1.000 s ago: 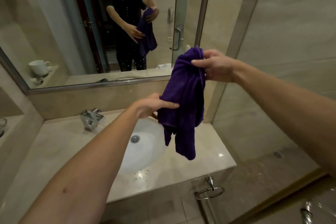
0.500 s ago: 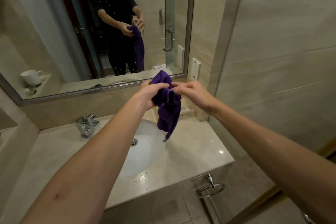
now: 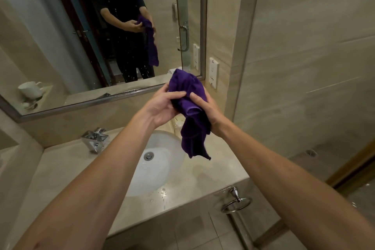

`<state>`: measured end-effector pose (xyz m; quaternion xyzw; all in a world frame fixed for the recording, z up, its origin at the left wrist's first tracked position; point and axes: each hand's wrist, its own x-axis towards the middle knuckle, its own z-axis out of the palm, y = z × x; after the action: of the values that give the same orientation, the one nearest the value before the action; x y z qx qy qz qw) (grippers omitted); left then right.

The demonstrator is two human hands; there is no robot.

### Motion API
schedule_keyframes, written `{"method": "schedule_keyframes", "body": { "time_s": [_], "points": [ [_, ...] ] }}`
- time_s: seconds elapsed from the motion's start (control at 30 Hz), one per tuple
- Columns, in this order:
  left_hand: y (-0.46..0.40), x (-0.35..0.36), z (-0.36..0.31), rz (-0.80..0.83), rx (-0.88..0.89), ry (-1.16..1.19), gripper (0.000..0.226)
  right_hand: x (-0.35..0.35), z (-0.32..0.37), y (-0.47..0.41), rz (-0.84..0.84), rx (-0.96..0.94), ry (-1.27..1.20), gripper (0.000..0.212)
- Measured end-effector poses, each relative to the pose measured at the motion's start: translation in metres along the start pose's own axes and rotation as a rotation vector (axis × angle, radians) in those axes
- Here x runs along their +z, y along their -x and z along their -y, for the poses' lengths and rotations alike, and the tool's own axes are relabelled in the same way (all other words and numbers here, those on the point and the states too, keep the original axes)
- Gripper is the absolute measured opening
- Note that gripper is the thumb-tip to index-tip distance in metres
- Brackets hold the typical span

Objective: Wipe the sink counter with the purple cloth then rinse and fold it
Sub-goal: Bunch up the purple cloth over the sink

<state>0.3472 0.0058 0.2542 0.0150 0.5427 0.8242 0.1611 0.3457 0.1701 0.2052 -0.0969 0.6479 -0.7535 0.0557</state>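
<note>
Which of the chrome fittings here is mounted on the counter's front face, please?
The towel ring: it hangs below the counter edge, whereas the faucet stands on top, left of the basin.

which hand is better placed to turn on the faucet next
Left. The faucet sits on the counter's left side, nearest the left hand; the right hand is farther away and can hold the purple cloth.

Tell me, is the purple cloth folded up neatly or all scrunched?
Scrunched. The purple cloth is bunched in a lump between the left hand and right hand, with a loose tail dangling above the sink counter.
</note>
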Motion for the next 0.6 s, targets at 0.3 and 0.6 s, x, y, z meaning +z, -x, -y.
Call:
{"method": "schedule_keyframes", "body": {
  "time_s": [0.3, 0.6],
  "points": [
    [-0.018, 0.017, 0.011, -0.193, 0.182, -0.578, 0.037, -0.015, -0.001, -0.008, -0.077, 0.037, -0.335, 0.047],
    [-0.03, 0.009, 0.04, -0.154, 0.058, -0.821, 0.05, -0.033, -0.01, -0.015, -0.23, 0.055, -0.039, 0.032]
  ]
}}
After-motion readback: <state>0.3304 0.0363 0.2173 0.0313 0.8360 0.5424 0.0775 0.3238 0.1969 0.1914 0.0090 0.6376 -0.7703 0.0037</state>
